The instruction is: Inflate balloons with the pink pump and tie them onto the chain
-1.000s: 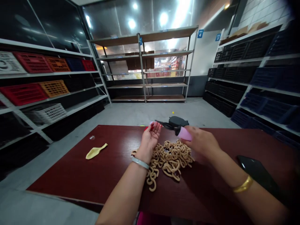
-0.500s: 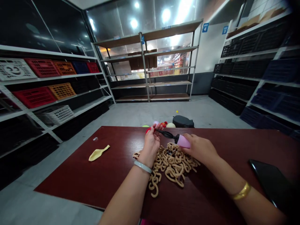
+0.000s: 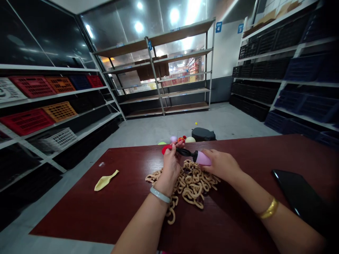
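Note:
My left hand (image 3: 172, 160) is closed around a red balloon (image 3: 166, 149) at the black tip of a hand pump. The pump (image 3: 202, 158) has a pink body and a black nozzle end; it lies nearly level, and my right hand (image 3: 224, 164) is wrapped round its pink part. Below both hands a heap of tan, curled rope-like pieces (image 3: 193, 187) rests on the dark red table (image 3: 127, 208). A flat yellow balloon (image 3: 106, 181) lies on the left of the table.
A black phone-like slab (image 3: 299, 197) lies at the right. Beyond the far table edge are a dark grey bag (image 3: 203, 134), a pale balloon (image 3: 190, 140) and other coloured round things. Shelves with crates (image 3: 30, 121) stand left and right, a rack (image 3: 182, 93) behind.
The view has turned slightly, shifting the scene. The fingers of my left hand have closed more, and more of the red balloon shows beside them. My right hand still holds the pump.

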Available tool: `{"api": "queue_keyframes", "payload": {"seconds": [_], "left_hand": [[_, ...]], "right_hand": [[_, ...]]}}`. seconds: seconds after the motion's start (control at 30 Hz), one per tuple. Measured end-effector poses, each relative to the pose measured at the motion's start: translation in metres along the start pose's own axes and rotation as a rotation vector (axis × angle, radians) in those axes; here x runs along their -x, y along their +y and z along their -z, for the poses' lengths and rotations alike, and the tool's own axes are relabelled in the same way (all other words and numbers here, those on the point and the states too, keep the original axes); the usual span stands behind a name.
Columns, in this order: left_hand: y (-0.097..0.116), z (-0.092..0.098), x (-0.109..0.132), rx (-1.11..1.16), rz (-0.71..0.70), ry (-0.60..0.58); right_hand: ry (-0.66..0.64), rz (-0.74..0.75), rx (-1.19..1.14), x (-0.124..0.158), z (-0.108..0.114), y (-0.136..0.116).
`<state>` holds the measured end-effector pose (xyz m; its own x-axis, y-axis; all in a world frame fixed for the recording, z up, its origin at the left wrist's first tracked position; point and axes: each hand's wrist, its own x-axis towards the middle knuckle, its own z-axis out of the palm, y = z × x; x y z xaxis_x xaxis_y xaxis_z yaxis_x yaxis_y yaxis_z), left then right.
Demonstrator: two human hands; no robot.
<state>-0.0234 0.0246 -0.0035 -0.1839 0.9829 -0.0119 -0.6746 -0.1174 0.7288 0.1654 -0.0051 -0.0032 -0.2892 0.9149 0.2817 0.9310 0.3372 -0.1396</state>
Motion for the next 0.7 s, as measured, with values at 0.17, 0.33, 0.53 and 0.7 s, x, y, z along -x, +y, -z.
{"api": "queue_keyframes", "payload": {"seconds": [0.17, 0.33, 0.53, 0.7], "left_hand": [[-0.004, 0.0, 0.005, 0.033, 0.045, -0.065], [-0.012, 0.002, 0.009, 0.045, 0.138, -0.126], [-0.006, 0.001, 0.008, -0.107, 0.177, -0.123], [0.011, 0.0, 0.005, 0.019, 0.188, -0.199]], "right_hand": [[0.018, 0.005, -0.018, 0.0, -0.001, 0.007], [0.052, 0.02, -0.039, 0.0, -0.003, 0.009], [0.1, 0.021, -0.065, 0.0, -0.005, 0.007], [0.098, 0.03, -0.09, 0.0, -0.004, 0.002]]}}
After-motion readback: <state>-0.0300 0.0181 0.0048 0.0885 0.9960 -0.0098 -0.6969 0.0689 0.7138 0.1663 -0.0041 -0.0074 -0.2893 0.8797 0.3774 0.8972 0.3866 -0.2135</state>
